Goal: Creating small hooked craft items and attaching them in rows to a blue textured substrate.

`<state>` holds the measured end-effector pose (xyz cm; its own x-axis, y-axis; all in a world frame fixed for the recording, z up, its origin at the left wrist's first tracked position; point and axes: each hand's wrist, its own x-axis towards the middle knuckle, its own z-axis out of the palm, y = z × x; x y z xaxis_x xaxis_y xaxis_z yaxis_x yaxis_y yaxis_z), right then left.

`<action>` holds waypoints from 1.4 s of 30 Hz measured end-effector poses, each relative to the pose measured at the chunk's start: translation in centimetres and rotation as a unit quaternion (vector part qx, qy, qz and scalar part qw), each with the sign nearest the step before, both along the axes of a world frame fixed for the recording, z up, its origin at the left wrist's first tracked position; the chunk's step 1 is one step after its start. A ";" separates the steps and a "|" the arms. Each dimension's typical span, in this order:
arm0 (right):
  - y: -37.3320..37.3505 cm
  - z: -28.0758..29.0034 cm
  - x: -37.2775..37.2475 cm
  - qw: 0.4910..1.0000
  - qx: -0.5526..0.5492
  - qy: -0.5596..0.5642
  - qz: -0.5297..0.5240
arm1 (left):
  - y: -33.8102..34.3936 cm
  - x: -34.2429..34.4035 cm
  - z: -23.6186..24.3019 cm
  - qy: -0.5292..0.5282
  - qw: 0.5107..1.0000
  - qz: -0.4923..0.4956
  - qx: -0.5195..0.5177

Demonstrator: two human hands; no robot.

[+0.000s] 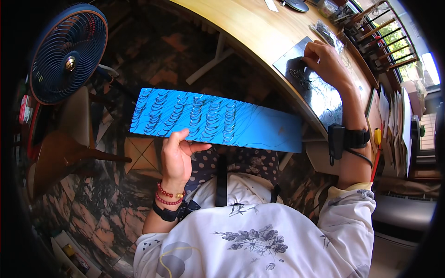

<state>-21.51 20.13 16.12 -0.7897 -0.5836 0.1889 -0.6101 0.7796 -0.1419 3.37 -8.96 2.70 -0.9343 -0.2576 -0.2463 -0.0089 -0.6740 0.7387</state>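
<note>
Two grips apart: left hand point(178, 153) clamped on blue board point(259, 125), long axis running rightward toward right hand point(327, 60), pinching hooks point(301, 76) on tabletop point(250, 23).

White floral-print short sleeves; red bead bracelets and black band on left wrist, black strapped device on right

A long blue board point(259, 125) lay nearly level across the middle of the frame, tilted slightly down to the right, its left two-thirds covered in rows of small curved wire hooks. In the upper right, a shiny grey metal sheet point(320, 92) rested on the wooden table edge with a loose tangle of hooks point(301, 76) piled on it.
</note>
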 end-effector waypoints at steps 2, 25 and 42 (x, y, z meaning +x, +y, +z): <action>0.3 -0.4 0.1 0.998 -0.061 -0.003 -0.010 | -0.1 0.1 -0.1 -0.002 1.000 0.000 0.002; 0.4 1.3 0.5 0.993 -0.074 -0.095 0.011 | -0.4 0.4 -0.8 -0.012 1.000 -0.012 0.006; -7.6 -9.4 16.2 0.943 -0.282 -0.036 0.171 | 0.0 0.0 0.4 0.017 0.999 0.039 -0.026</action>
<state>-5.32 12.56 6.74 -0.5963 -0.6292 0.4985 -0.7849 0.3267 -0.5265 3.33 -8.92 3.12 -0.9189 -0.3412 -0.1982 0.0682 -0.6321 0.7719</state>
